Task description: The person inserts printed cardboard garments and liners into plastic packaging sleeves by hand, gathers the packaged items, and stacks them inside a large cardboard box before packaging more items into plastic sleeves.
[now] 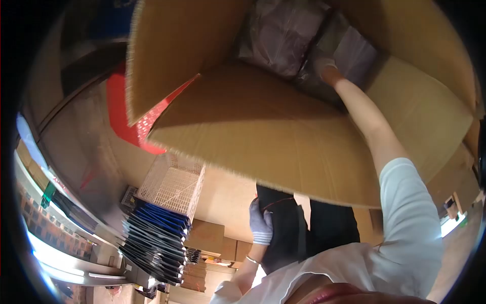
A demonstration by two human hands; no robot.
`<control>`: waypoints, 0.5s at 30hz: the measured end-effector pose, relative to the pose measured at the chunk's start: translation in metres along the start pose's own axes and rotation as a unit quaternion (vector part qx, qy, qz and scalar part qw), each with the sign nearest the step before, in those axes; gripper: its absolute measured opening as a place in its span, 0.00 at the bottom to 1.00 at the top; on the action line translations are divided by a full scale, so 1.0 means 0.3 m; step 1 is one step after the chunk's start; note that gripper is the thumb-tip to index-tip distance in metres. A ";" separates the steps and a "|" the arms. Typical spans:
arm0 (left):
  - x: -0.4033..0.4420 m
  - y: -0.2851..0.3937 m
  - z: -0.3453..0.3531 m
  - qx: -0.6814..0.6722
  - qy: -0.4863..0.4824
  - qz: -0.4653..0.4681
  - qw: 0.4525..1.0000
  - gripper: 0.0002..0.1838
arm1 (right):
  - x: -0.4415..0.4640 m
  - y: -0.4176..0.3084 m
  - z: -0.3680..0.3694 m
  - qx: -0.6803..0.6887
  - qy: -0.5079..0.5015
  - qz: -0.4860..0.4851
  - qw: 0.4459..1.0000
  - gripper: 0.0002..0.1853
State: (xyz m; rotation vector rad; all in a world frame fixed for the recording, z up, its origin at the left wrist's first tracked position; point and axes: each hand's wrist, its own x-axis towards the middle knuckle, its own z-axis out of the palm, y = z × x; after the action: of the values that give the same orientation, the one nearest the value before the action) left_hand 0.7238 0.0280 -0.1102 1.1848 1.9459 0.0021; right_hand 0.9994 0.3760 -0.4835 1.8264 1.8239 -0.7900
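Observation:
A large open cardboard box [263, 137] spreads in front of me, its flaps folded outward. Deep inside lie clear plastic-wrapped packages [283, 38] with a greyish-purple look. My right arm reaches down into it, and my right hand [325, 67], in a light glove, touches the package on the right [354, 53]. Shadow and blur hide those fingers. Low beside my dark trousers [283, 228] hangs my left hand [261, 223], in a grey-blue knit glove with a striped cuff. Its fingers look extended near the thigh, and a thin red line runs by them.
Left of the box is a red perforated crate [119, 109]. A white mesh basket [174, 185] stands below it, near a tall stack of dark blue and black flat pieces [157, 238]. Brown cartons [207, 235] sit behind. A metal surface [81, 152] curves along the left.

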 end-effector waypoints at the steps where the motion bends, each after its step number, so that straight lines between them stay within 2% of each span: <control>1: 0.006 -0.008 0.016 -0.031 0.032 -0.030 0.999 0.19 | 0.079 -0.009 0.075 0.016 0.004 0.030 0.999 0.21; 3: 0.012 -0.015 -0.008 -0.038 -0.008 -0.093 0.995 0.20 | 0.170 -0.065 0.047 0.043 0.004 0.115 0.992 0.20; 5: -0.085 -0.191 0.035 0.007 -0.053 -0.077 0.996 0.21 | 0.212 -0.073 0.059 0.013 -0.008 0.127 0.992 0.19; 6: -0.115 -0.240 0.061 0.041 -0.045 -0.054 0.997 0.22 | 0.227 -0.069 0.048 -0.001 -0.011 0.137 0.991 0.19; 9: -0.158 -0.310 0.086 0.116 -0.043 -0.008 0.992 0.25 | 0.195 -0.053 0.014 -0.029 -0.045 0.077 0.996 0.18; 11: -0.173 -0.327 0.086 0.126 -0.069 -0.011 0.990 0.26 | 0.253 -0.009 0.094 0.043 0.013 0.026 0.999 0.17; 12: -0.155 -0.298 0.063 0.088 -0.074 -0.029 0.993 0.25 | 0.291 0.037 0.132 0.079 0.043 0.002 0.996 0.16; 14: -0.057 -0.185 -0.003 0.012 -0.081 -0.061 0.995 0.23 | 0.340 0.146 0.129 0.181 0.110 -0.079 0.974 0.16; 15: -0.032 -0.154 -0.012 -0.012 -0.064 -0.073 0.995 0.22 | 0.323 0.151 0.091 0.278 0.108 -0.077 0.951 0.15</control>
State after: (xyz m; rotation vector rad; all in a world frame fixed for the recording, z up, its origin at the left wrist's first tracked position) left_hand 0.6896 -0.0031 -0.1201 0.9998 1.9099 -0.1239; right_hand 1.0391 0.4285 -0.5720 2.1990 2.0440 -1.3160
